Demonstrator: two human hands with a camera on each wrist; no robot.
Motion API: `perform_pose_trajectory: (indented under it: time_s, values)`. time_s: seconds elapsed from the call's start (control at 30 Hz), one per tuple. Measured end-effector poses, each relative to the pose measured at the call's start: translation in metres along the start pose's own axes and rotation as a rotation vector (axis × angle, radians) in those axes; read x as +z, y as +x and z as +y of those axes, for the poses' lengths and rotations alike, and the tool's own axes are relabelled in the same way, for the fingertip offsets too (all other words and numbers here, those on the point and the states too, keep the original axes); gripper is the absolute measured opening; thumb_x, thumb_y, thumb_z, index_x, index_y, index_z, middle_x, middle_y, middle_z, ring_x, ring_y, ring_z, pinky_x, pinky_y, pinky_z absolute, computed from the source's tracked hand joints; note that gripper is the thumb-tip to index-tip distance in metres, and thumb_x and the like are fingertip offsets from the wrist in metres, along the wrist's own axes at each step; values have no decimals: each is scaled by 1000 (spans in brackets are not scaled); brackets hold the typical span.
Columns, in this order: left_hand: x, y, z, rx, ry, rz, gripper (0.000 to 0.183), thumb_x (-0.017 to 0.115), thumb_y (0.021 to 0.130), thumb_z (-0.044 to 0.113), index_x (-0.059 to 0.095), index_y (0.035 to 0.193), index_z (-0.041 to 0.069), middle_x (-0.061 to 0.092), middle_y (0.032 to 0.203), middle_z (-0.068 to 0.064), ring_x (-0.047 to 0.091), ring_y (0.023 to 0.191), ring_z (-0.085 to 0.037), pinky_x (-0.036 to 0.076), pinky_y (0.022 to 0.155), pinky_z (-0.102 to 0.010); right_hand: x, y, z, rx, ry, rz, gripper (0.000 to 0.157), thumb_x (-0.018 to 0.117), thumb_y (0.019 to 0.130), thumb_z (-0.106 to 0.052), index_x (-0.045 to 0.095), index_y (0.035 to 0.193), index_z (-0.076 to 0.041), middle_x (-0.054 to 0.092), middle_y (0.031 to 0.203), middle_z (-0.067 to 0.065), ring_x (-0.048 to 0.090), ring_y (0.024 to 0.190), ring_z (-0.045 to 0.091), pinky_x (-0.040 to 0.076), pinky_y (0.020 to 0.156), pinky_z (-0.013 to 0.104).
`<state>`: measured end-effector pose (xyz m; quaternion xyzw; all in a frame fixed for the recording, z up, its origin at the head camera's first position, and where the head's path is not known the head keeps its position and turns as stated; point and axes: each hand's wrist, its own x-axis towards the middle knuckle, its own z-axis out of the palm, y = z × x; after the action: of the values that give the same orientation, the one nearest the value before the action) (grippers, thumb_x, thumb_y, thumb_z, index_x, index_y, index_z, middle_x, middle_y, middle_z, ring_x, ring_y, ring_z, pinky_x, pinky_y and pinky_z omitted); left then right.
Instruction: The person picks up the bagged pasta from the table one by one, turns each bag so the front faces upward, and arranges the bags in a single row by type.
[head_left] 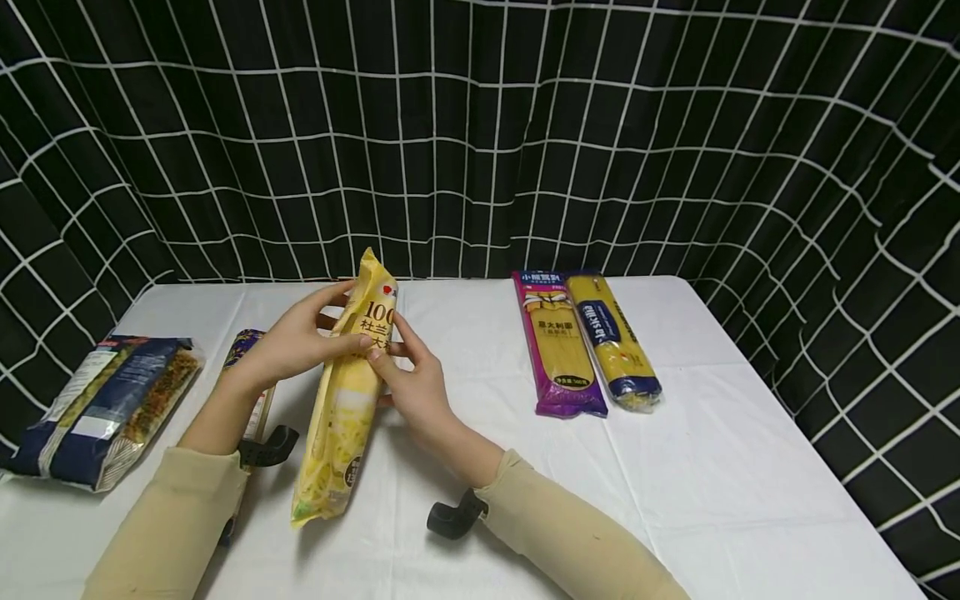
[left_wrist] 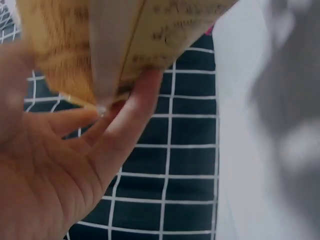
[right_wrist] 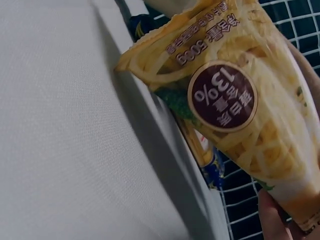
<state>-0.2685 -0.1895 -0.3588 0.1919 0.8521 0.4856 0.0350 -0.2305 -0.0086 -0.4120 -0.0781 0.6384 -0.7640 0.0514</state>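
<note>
A long yellow bag of pasta (head_left: 351, 417) is held at a slant over the white table, its printed front up and its lower end nearest the person. My left hand (head_left: 296, 340) grips the bag's upper half from the left, thumb across the front. From the right, my right hand (head_left: 415, 387) grips it slightly lower, the two thumbs almost meeting. The left wrist view shows the printed back of the pasta bag (left_wrist: 65, 45) against the left hand's fingers (left_wrist: 122, 125). In the right wrist view the bag's lower end (right_wrist: 260, 135) shows a dark round label.
A slim pasta pack (head_left: 258, 417) lies partly hidden under the left forearm. Farther left is a navy bag (head_left: 123, 408) with a clear window. A purple spaghetti pack (head_left: 558, 350) and a navy-and-yellow one (head_left: 611, 342) lie side by side on the right. A black gridded curtain (head_left: 480, 125) surrounds the table.
</note>
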Motion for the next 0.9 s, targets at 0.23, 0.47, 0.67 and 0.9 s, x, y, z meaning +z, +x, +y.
perform_pose_trajectory:
  time_s: [0.23,0.47,0.67,0.9]
  values:
    - [1,-2,0,0,1,26,82,76,81,25,31,149,16,42,140,-14,56,110,-37,55,72,-36,2,-1,-2,-5,-32,-16,58,59,95,-20,36,144,-40,52,115,8,66,86,22,56,67,48]
    - [-2,-1,-2,5,-84,52,77,75,82,19,34,148,19,43,138,-11,56,113,-35,55,74,-35,2,2,-1,17,12,31,59,54,93,-11,41,137,-49,53,114,7,65,84,26,54,72,54]
    - [-3,-1,-1,-4,-168,74,74,75,82,14,37,145,20,43,139,-9,55,115,-34,55,74,-35,0,4,3,11,64,28,63,54,91,-9,39,138,-49,55,117,7,66,87,26,53,74,54]
    - [-6,-2,-6,-1,-207,110,74,73,84,16,34,146,19,38,145,-7,54,119,-34,55,75,-33,0,2,13,85,108,-75,61,56,93,-16,36,140,-49,57,120,5,64,88,20,57,60,35]
